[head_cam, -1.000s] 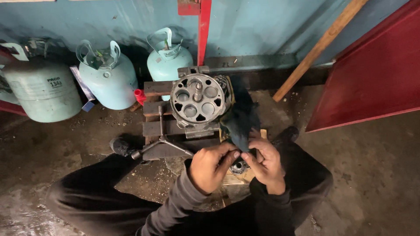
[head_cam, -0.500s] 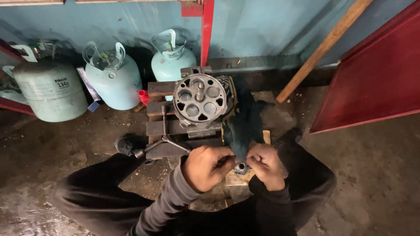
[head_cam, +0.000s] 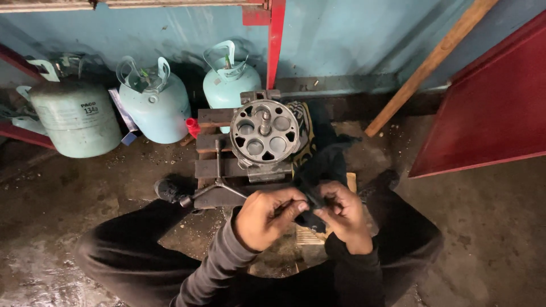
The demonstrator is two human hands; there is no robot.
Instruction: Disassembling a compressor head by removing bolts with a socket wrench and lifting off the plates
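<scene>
I take the round metal compressor body (head_cam: 266, 133) with its 5 bores and centre shaft as my landmark; it sits on dark steel blocks (head_cam: 219, 162) on the floor. Just below and right of it, I see both hands meeting over a dark rag (head_cam: 318, 170) that trails up toward the compressor body's right side. The left hand (head_cam: 266, 217) is curled, thumb and forefinger pinched on the rag's lower end; whether a small part sits inside the cloth I cannot tell. The right hand (head_cam: 343, 215) is clenched on the same rag from the other side, knuckles up. Left of the compressor body, a 3-armed wrench (head_cam: 219, 182) lies across the blocks. Behind it stand 3 pale refrigerant cylinders (head_cam: 154, 108) against the blue wall. To its right lean a wooden pole (head_cam: 432, 59) and a red panel (head_cam: 489, 108).
</scene>
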